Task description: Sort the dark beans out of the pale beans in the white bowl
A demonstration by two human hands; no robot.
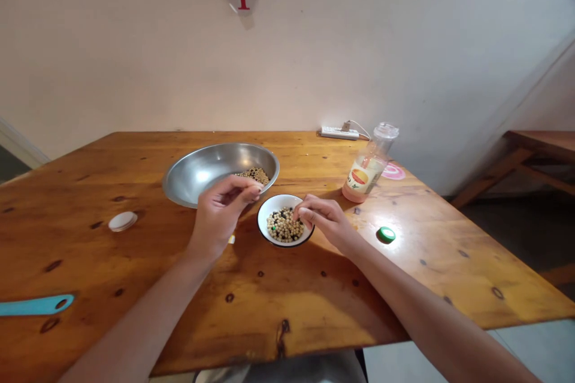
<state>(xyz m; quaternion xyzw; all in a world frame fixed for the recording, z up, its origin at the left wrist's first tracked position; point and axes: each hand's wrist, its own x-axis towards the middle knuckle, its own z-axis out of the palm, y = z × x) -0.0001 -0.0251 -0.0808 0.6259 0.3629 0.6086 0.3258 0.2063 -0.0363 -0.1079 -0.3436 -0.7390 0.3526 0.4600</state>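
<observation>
A white enamel bowl with a dark rim (pixel 263 228) holds small round pale and black pieces (pixel 285 228) that look like beans, with a bright green one among them. My right hand (pixel 326 218) reaches over the bowl's right side, its fingertips drawn together at the contents. Left of the bowl, my left hand (pixel 220 209) is raised in a pinch by the front rim of a steel basin (pixel 193 176). Whatever its fingertips hold is too small to make out. Similar pale pieces (pixel 255 175) lie in the basin's right side, partly behind that hand.
A clear labelled bottle (pixel 366 167) stands uncapped at right, with a green cap (pixel 386 234) nearer me. A white lid (pixel 123 221) and a turquoise handle (pixel 38 305) lie at left. A power strip (pixel 339 132) sits by the wall.
</observation>
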